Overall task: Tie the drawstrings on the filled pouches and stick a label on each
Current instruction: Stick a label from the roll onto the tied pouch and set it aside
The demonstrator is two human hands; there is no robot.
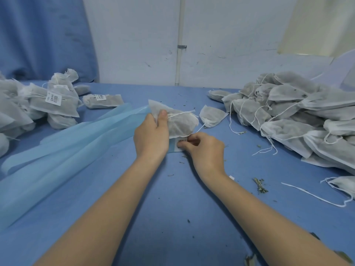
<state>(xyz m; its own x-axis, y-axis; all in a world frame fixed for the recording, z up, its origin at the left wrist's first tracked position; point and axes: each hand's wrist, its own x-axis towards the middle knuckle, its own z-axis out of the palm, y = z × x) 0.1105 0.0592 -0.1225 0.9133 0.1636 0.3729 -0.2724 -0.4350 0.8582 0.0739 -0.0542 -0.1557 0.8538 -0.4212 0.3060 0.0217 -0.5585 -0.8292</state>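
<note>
Closest in, dried herb bits (259,186) were scattered over the blue table (172,217). Further up, a filled pouch (178,121) was gripped mid-table by the left hand (151,135), thumb pressed at its tied drawstring (180,114). A label (180,141) on its backing strip, right under the pouch, was pinched by the right hand (203,148), with labelled pouches (55,100) piled left and unlabelled ones (292,108) right.

Blue counter (172,208) strewn with dried herb bits (259,186); a blue curtain (44,37) hangs beside the scuffed white wall (230,35).

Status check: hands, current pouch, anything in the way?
Left hand holds tied pouch. Right hand fingers pinch label at pouch's near edge. Loose blue liner strips beside left hand.
</note>
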